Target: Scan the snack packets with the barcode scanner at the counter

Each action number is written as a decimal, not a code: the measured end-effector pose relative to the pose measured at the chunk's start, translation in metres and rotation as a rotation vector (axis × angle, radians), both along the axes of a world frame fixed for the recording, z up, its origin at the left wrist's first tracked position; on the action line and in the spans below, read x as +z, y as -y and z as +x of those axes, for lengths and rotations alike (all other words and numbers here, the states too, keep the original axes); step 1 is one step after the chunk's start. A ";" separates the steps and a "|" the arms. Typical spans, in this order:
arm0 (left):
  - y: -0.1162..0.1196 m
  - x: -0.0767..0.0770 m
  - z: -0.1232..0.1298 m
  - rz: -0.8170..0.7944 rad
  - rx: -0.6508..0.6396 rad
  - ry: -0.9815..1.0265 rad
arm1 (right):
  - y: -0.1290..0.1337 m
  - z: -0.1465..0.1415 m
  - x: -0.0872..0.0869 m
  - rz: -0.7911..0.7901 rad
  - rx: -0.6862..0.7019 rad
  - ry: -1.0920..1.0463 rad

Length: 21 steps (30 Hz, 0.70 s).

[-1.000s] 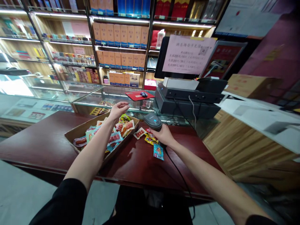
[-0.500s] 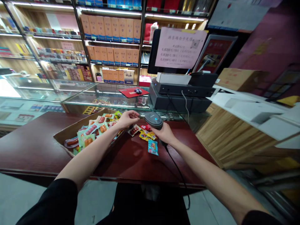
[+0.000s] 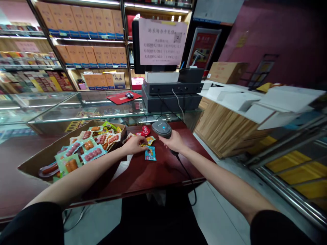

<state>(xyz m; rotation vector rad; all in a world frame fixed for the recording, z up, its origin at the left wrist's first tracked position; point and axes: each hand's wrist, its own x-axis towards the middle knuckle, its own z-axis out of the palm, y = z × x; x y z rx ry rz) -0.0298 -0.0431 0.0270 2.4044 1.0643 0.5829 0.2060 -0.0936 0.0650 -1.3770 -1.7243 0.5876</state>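
Note:
My right hand (image 3: pixel 173 141) is wrapped around the handle of a black barcode scanner (image 3: pixel 161 128), whose head shows a small blue light. The scanner is held above the reddish-brown table, its cable hanging down past the edge. My left hand (image 3: pixel 135 145) is low over a few small snack packets, its bent fingertips closed at a yellow snack packet (image 3: pixel 151 140). A blue snack packet (image 3: pixel 150 153) lies just below those fingertips. Behind the hand is a red packet (image 3: pixel 144 131). Left of it, a cardboard box (image 3: pixel 32 163) holds several sausage packets (image 3: pixel 88 145), partly covered by my forearm.
Beyond the table is a glass display counter (image 3: pixel 102 114) bearing a red mouse pad (image 3: pixel 120 98), a mouse (image 3: pixel 129 95) and a black cash drawer (image 3: pixel 171 103) beneath a monitor. To the right stands a wooden cabinet (image 3: pixel 219 129) with white boxes on top.
My left hand has come down from beside the scanner head onto the packets. Another sausage packet now lies on top in the box. The view has turned right; my right hand still holds the scanner.

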 end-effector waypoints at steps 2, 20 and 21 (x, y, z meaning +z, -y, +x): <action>0.005 -0.007 0.006 0.033 -0.044 -0.055 | 0.003 0.003 0.002 -0.006 -0.008 -0.004; 0.001 -0.018 0.008 -0.125 0.015 -0.008 | 0.009 0.007 0.000 -0.054 0.003 -0.012; -0.001 -0.016 0.005 -0.174 0.010 0.051 | 0.009 0.006 0.000 -0.043 0.001 -0.001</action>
